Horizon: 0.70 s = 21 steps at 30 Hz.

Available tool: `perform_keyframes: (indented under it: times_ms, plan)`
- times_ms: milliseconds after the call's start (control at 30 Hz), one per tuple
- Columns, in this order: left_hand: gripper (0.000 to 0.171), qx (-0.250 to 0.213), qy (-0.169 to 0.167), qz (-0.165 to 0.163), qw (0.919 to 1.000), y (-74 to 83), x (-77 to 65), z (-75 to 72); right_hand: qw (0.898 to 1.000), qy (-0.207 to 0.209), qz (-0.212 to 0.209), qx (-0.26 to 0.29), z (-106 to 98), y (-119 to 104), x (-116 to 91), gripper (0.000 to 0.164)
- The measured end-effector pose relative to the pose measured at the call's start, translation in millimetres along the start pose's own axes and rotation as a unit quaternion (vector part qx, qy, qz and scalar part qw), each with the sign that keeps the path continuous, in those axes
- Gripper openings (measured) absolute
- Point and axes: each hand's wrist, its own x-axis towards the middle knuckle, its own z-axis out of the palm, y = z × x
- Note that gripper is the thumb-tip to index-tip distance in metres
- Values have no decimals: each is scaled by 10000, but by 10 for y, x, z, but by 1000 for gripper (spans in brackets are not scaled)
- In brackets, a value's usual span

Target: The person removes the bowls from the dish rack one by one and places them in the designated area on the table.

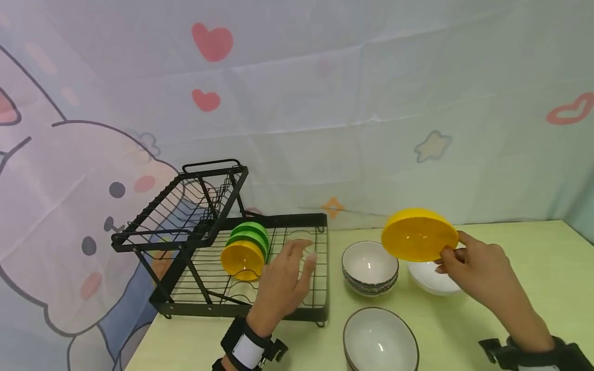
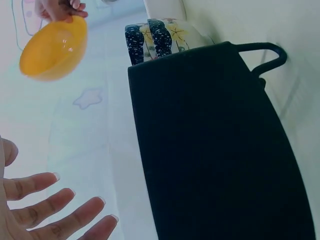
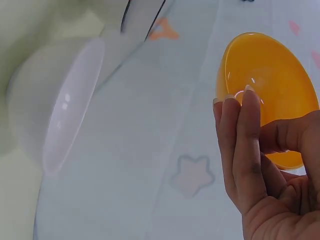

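Note:
My right hand pinches the rim of a yellow bowl, tilted in the air above a white bowl. The right wrist view shows thumb and fingers on that bowl's edge. My left hand hovers over the front of a black dish rack, its fingers spread and holding nothing. Beside it in the rack, another yellow bowl stands on edge in front of green bowls. In the left wrist view, the rack's dark side panel lies to the right of the spread fingers.
Right of the rack stand a stack of white bowls with patterned outsides and, nearer, another dark-rimmed white bowl. The rack's raised upper tier is at the left. A printed cloth hangs behind the light green table.

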Motion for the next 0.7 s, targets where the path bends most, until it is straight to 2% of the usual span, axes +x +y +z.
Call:
perform_keyframes:
  times_ms: [300,433,533,700]
  plan:
    - [37,138,-24,48,9999,-19,75,-1,9958,157,829,-360,-292,408,16,44]
    - [37,122,-54,-11,9999,-19,86,-1,9940,258,941,-493,-365,582,18,41]
    - [36,130,-44,-42,9999,-30,93,-5,9918,166,1165,-505,-408,729,27,42]
    - [37,177,-70,-72,9998,-42,104,-7,9815,-234,1871,-343,-464,931,29,46]
